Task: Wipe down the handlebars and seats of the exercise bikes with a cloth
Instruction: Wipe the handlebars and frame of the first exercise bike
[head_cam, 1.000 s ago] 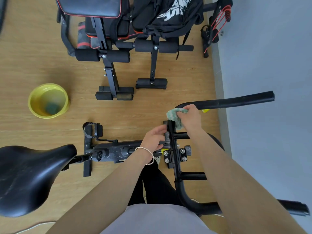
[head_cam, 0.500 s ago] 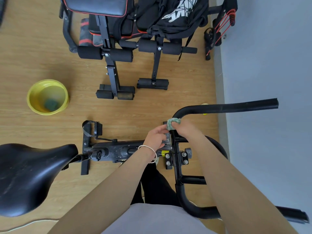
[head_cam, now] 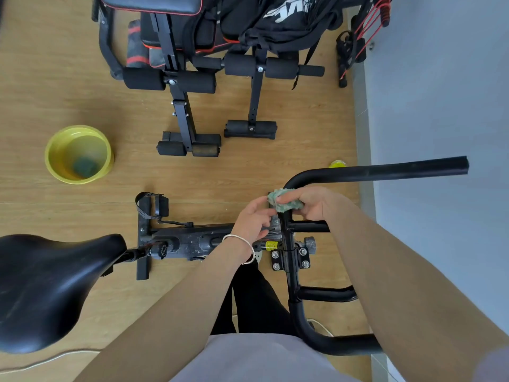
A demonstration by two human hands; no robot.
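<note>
A black exercise bike stands below me, its seat [head_cam: 46, 288] at the lower left and its curved black handlebar [head_cam: 380, 170] reaching right towards the wall. My right hand [head_cam: 316, 204] presses a crumpled green cloth [head_cam: 283, 202] against the handlebar stem near the bend. My left hand [head_cam: 254, 220], with a thin bracelet on the wrist, rests its fingers on the stem and the small console just left of the cloth. The lower handlebar loop [head_cam: 316, 334] runs under my right forearm.
A yellow bowl [head_cam: 55, 155] holding water and a dark sponge sits on the wooden floor at the left. Black weight benches [head_cam: 179, 78] and a black bag [head_cam: 278, 20] stand at the back. A grey wall [head_cam: 440, 78] closes the right side. A white cable [head_cam: 49, 359] lies bottom left.
My right hand and the cloth slid down the stem and then back up towards the bend, the cloth now more spread out. My left hand stayed on the stem.
</note>
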